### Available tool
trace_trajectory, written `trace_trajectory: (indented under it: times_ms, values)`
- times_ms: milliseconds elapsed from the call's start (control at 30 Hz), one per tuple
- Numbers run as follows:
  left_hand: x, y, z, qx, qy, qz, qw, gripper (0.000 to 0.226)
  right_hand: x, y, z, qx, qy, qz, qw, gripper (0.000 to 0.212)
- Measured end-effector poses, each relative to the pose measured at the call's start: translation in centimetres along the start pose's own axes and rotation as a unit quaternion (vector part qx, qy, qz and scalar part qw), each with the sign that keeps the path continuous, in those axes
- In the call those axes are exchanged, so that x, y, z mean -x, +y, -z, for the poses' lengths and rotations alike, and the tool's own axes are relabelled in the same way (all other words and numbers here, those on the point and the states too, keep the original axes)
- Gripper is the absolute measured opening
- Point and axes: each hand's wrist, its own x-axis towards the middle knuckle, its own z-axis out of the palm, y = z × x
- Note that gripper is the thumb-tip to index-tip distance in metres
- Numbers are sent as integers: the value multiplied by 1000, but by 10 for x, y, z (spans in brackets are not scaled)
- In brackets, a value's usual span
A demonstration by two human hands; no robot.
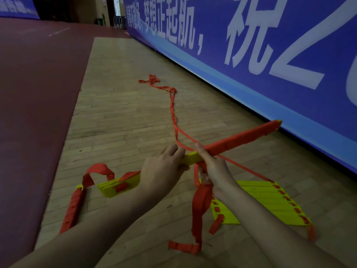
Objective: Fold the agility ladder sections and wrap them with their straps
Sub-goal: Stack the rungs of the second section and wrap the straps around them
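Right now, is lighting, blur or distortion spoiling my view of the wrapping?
Head view: dim, darkest far left, no glare. Head view: the wide-angle lens curves the banner edge and the floorboards. Head view: the left hand gripping the ladder bundle and the right hand pinching the strap look slightly soft but readable; its far end is blurry.

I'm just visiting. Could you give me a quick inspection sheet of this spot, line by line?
Surface: wooden floor, pale planks.
Job's things: rung bundle held up, its far end wrapped in red strap that trails away along the floor; flat ladder section and a wrapped bundle lie on the floor.
Clutter: nothing seen.
Grippers: left hand grips the rung bundle's bare yellow part; right hand grips the strap against it.
Cables: nothing seen.
Surroundings: blue banner with white characters on one side; red mat on the other.
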Motion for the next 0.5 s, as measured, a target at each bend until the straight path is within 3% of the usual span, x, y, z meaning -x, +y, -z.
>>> trace_trajectory:
  times_ms: [67,133,200,300,367,500]
  values:
    - [-4,3,1,81,-58,57,993,28,-2,-3,4,-28,-19,-3,999,35]
    - [-9,3,5,199,-138,131,961,29,-3,-10,9,-39,-37,13,998,30]
    - [-17,1,11,314,-230,190,901,34,-4,-16,14,-51,-63,37,996,26]
    - [-18,-6,23,458,-384,255,760,38,-2,-22,15,-57,-98,73,991,23]
    - [-15,-14,29,511,-443,260,690,50,-2,-26,15,-73,-118,98,986,26]
    - [-7,-29,28,611,-426,230,626,49,0,-31,20,-98,-156,116,976,25]
